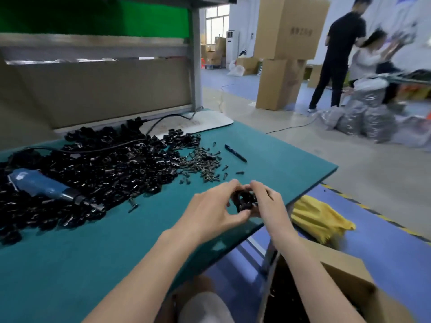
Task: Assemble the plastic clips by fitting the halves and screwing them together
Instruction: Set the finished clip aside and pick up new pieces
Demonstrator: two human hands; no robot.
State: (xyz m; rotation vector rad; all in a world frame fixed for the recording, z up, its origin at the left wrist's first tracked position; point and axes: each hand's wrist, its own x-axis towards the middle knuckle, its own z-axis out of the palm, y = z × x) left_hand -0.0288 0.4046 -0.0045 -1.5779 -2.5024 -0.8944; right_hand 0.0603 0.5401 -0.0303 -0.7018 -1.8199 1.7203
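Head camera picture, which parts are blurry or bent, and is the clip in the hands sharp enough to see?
In the head view, the black clip held by the left hand and right hand is fairly sharp; the two people far right are motion-smeared; wide-angle distortion bows the green table edge; lighting is soft, without harsh glare.

both forearms [144,271] are bare, no sleeves, rings or watch; light grey trousers [205,307] below.

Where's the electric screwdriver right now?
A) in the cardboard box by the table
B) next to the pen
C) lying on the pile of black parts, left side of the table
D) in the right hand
C: the blue electric screwdriver lies untouched on the pile of black parts, while both hands hold a black clip near the table edge.
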